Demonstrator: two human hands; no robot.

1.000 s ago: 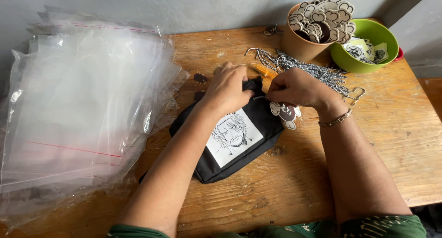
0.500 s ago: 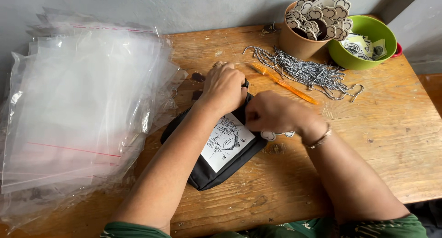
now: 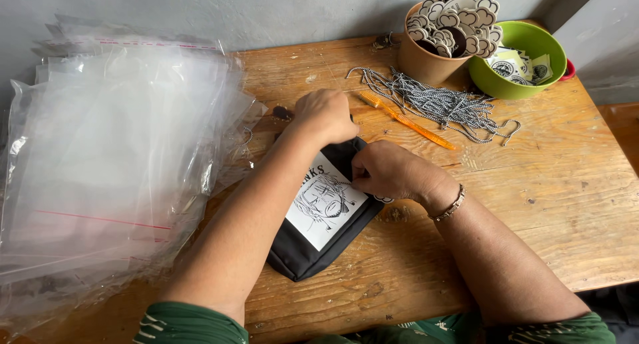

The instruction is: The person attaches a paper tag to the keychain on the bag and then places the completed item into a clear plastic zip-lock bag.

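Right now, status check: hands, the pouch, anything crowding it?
Left hand on top end of black pouch, right hand pinching its edge. Pouch flat on wooden table. Clear bags piled left, orange pen and cords behind, apart.

A small craft-packing workshop: a worn wooden table (image 3: 546,204) holds stacked clear plastic bags (image 3: 113,164), loose cords (image 3: 446,104) and tubs of cut-out tags (image 3: 459,17).
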